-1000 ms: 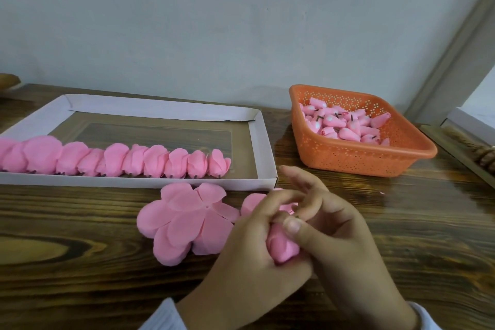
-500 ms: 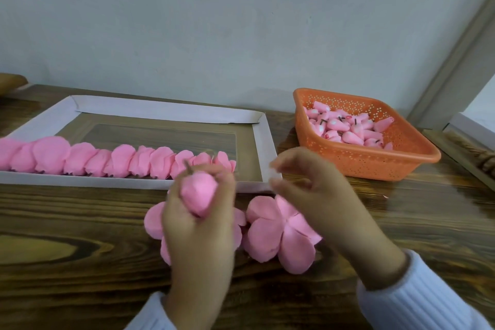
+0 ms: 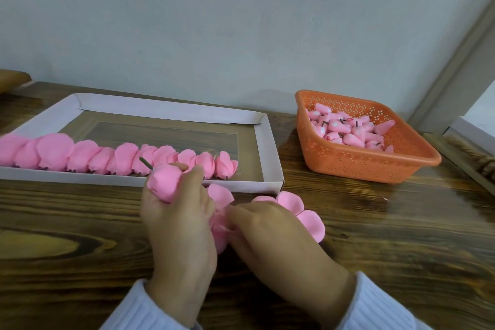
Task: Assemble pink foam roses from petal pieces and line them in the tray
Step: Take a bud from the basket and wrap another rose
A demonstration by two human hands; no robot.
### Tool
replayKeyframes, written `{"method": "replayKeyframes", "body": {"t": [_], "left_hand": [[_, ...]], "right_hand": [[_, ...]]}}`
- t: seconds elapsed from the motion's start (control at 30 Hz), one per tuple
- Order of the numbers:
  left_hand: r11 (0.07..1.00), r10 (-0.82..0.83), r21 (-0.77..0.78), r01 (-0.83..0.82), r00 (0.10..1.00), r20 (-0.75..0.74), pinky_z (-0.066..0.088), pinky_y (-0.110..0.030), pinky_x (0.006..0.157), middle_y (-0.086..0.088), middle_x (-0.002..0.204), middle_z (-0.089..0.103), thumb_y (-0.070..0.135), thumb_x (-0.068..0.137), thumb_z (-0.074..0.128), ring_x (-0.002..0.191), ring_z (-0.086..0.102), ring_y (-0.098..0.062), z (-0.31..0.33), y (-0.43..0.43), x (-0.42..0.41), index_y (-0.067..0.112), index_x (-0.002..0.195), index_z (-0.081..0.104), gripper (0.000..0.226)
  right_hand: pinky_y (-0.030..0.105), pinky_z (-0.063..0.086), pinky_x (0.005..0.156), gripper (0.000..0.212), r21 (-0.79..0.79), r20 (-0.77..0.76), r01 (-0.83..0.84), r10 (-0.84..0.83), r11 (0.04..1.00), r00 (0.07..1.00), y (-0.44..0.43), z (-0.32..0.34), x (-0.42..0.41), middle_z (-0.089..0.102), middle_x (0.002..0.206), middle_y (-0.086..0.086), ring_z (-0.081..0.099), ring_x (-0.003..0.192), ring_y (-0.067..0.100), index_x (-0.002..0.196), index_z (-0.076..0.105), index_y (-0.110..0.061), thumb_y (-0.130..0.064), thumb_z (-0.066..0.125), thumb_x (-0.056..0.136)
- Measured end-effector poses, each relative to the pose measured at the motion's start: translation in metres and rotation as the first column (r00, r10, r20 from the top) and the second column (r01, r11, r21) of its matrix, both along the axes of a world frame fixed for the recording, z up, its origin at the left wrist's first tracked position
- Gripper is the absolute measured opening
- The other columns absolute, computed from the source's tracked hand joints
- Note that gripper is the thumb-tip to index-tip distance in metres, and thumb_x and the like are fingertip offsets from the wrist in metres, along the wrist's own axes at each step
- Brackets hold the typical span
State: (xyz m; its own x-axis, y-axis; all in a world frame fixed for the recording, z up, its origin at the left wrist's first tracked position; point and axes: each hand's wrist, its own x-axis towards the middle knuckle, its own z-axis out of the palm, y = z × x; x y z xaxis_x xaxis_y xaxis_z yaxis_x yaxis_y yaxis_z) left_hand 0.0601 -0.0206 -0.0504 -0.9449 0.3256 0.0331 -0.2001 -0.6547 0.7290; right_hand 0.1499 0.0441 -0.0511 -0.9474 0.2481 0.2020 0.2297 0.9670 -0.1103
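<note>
**Watch that stem near the finished row**

Starting on the left: the row of roses (image 3: pixel 107 158) sits along the near wall of the tray (image 3: pixel 166 108), packed petal to petal, and the last one stands just short of the right end. Your left hand (image 3: pixel 176 222) is right in front of that row with its fingers (image 3: pixel 194 177) wrapped round a bud (image 3: pixel 163 185), and the stem (image 3: pixel 146 163) pokes up and back toward the roses. Swing that hand carelessly and I reckon the stem snags a finished petal or knocks a neighbour over. Squeeze too hard and the foam probably creases.

Next over, the petal pieces (image 3: pixel 308 220) lie flat on the worktop (image 3: pixel 67 222), just in front of the tray's corner. Your right hand (image 3: pixel 270 230) covers them, fingers curled in and, as far as I can tell, pinching one between your two hands. The pieces overlap, so you could lift two at once or tear a thin petal by tugging at its edge.

Far right, the basket (image 3: pixel 375 166) of spare buds (image 3: pixel 348 128) is well apart, so no worry there.
</note>
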Motion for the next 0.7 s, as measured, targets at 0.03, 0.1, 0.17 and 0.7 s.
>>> {"method": "replayKeyframes", "body": {"t": [0.03,0.1,0.17,0.7], "left_hand": [[1.0,0.001,-0.009,-0.001,1.0,-0.013,0.023,-0.013,0.035,0.009,0.043,0.032,-0.007,0.089,0.052,0.037,0.026,-0.003,-0.001,0.0,0.0,0.019,0.068,0.041,0.036],[1.0,-0.003,-0.021,0.002,0.999,-0.049,0.023,-0.014,0.036,0.008,0.045,0.031,-0.007,0.088,0.052,0.038,0.026,-0.005,-0.002,-0.001,0.0,0.019,0.067,0.041,0.036],[0.999,-0.005,-0.033,0.001,0.994,-0.112,0.024,-0.015,0.037,0.007,0.045,0.032,-0.006,0.086,0.055,0.039,0.027,-0.006,-0.003,-0.002,0.001,0.019,0.066,0.043,0.034],[0.774,-0.489,-0.632,-0.052,0.585,-0.647,0.044,-0.006,0.058,0.019,0.081,0.065,0.025,0.08,0.068,0.071,0.061,0.004,-0.026,0.006,0.027,0.031,0.076,0.057,0.014]], "right_hand": [[0.031,0.039,0.085,0.017,-0.032,-0.028,0.025,-0.026,0.999,0.999,0.001,0.001,0.001,0.064,0.106,0.0,0.055,0.098,0.018,0.103,0.06,-0.016,-0.016,0.044,0.097],[0.028,0.042,0.078,0.014,-0.337,-0.192,0.136,-0.209,0.932,0.959,0.003,0.006,0.004,0.066,0.092,0.0,0.056,0.085,0.011,0.09,0.063,-0.012,-0.017,0.051,0.096],[0.038,0.046,0.07,0.013,-0.723,-0.284,0.156,-0.496,0.673,0.821,0.01,0.017,0.008,0.063,0.077,0.013,0.056,0.072,0.014,0.081,0.06,-0.001,-0.009,0.055,0.091],[0.035,0.059,0.061,0.029,-0.941,0.053,-0.225,-0.767,-0.253,0.64,0.048,0.015,0.039,0.073,0.087,0.018,0.071,0.074,0.024,0.103,0.066,-0.001,-0.009,0.07,0.075]]}}
